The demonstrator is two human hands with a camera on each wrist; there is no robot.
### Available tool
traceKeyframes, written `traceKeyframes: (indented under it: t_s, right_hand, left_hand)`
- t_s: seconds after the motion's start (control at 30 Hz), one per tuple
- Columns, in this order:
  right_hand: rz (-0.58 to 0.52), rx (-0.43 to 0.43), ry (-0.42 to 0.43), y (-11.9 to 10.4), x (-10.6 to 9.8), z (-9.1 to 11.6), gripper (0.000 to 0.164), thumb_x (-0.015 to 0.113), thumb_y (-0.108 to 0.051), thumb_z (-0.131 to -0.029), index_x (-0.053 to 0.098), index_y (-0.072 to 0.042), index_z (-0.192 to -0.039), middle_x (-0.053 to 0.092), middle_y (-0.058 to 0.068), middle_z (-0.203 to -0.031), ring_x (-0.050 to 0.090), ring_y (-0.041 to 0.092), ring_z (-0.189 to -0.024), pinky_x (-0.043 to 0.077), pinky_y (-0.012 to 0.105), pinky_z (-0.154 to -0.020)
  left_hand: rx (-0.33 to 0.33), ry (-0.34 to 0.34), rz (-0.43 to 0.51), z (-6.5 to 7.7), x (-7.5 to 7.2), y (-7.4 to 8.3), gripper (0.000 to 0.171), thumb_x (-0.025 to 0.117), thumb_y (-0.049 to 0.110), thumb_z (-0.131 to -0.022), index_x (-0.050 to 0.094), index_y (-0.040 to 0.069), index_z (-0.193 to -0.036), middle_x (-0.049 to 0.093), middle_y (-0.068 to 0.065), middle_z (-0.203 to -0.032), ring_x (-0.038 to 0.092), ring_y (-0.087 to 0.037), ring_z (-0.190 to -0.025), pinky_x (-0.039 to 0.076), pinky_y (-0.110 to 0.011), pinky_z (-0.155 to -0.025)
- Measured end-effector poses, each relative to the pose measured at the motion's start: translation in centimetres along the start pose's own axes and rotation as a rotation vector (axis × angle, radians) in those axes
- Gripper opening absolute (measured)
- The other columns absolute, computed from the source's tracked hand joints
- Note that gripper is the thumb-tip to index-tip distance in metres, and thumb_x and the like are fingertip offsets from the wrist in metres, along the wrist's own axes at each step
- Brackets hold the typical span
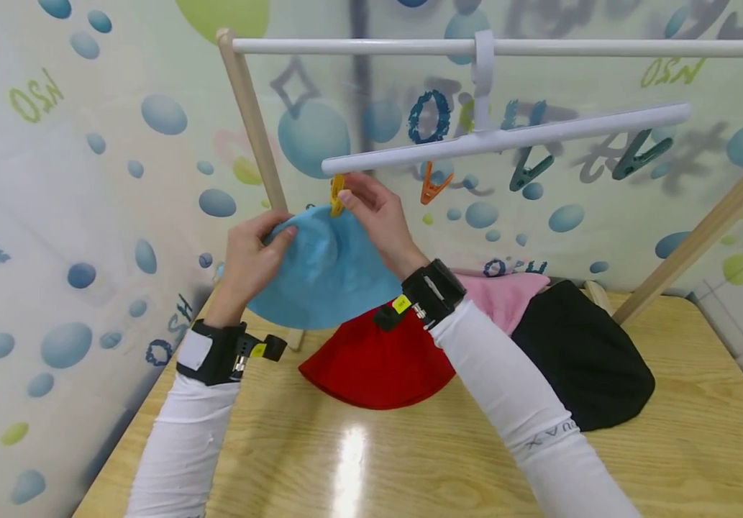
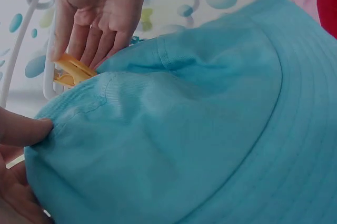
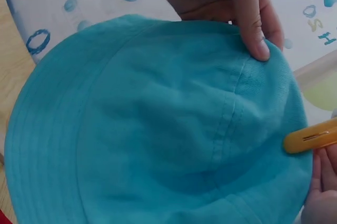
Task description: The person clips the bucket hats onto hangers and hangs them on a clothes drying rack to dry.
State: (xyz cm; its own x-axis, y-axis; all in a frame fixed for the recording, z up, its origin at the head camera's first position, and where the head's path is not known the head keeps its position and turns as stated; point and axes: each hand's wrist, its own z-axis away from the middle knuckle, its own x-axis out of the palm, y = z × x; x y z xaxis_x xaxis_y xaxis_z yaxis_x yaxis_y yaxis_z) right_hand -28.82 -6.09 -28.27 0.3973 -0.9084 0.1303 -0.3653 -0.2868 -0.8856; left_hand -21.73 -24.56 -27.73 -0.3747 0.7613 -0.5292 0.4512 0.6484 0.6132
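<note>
The left hand [image 1: 251, 259] is pinching the light-blue bucket hat [image 1: 319, 266] at its crown; the right hand [image 1: 380, 223] is pinching the yellow clothespin [image 1: 337, 196] there, just under the white hanger [image 1: 507, 140]. With too little cloth caught, the hat could be slipping loose.

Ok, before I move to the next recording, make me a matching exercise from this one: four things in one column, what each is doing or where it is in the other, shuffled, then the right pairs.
Column one
1. left hand
2. right hand
3. red hat
4. orange clip

Column two
A. lies on the table
B. pinches the yellow clip
C. hangs from the hanger
D. grips the blue hat

Right pairs: 1-D, 2-B, 3-A, 4-C
</note>
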Motion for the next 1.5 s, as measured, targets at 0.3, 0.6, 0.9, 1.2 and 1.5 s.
traceKeyframes:
  t_s: [0.3,0.6,0.9,1.2,1.5]
  right_hand:
    - [0.004,-0.023,-0.006,0.4,-0.3,0.3,0.038,0.052,-0.007,-0.092,0.047,-0.001,-0.129,0.053,0.021,-0.129,0.053,0.022,-0.114,0.041,0.035,-0.1]
    - [-0.018,-0.071,-0.026,1.0,-2.2,1.6,0.037,0.049,-0.001,-0.092,0.046,0.0,-0.129,0.052,0.023,-0.129,0.051,0.023,-0.116,0.04,0.037,-0.101]
    - [0.015,0.028,0.044,3.5,-5.6,6.0,0.034,0.044,-0.002,-0.093,0.046,0.002,-0.127,0.05,0.021,-0.13,0.047,0.025,-0.12,0.033,0.041,-0.106]
    - [-0.058,0.035,0.073,4.0,-8.0,8.2,0.033,0.041,0.0,-0.094,0.042,0.006,-0.126,0.051,0.018,-0.129,0.045,0.028,-0.121,0.026,0.047,-0.109]
    - [0.096,0.05,0.087,4.1,-9.1,9.8,0.031,0.045,-0.004,-0.092,0.048,0.002,-0.122,0.056,0.016,-0.123,0.049,0.032,-0.115,0.036,0.048,-0.102]
  left_hand:
    - [0.044,0.029,-0.009,-0.2,-0.1,-0.9,0.016,0.053,0.007,-0.09,0.067,0.0,-0.094,0.068,-0.019,-0.087,0.057,-0.022,-0.072,0.045,-0.038,-0.067]
    - [-0.01,0.087,-0.021,0.1,-0.3,-1.8,0.016,0.054,0.01,-0.09,0.067,0.002,-0.092,0.068,-0.018,-0.085,0.056,-0.019,-0.072,0.042,-0.03,-0.067]
    - [-0.059,0.202,-0.07,0.7,-1.2,-3.0,0.016,0.054,0.008,-0.089,0.067,-0.001,-0.092,0.068,-0.02,-0.085,0.055,-0.02,-0.073,0.04,-0.026,-0.067]
    - [-0.096,0.284,-0.092,1.1,-1.1,-4.4,0.016,0.056,0.008,-0.088,0.067,-0.002,-0.093,0.068,-0.021,-0.089,0.059,-0.023,-0.077,0.043,-0.034,-0.07]
    - [-0.121,0.354,-0.069,2.4,0.1,-5.8,0.018,0.054,0.011,-0.09,0.067,-0.002,-0.094,0.067,-0.023,-0.09,0.06,-0.028,-0.08,0.044,-0.039,-0.072]
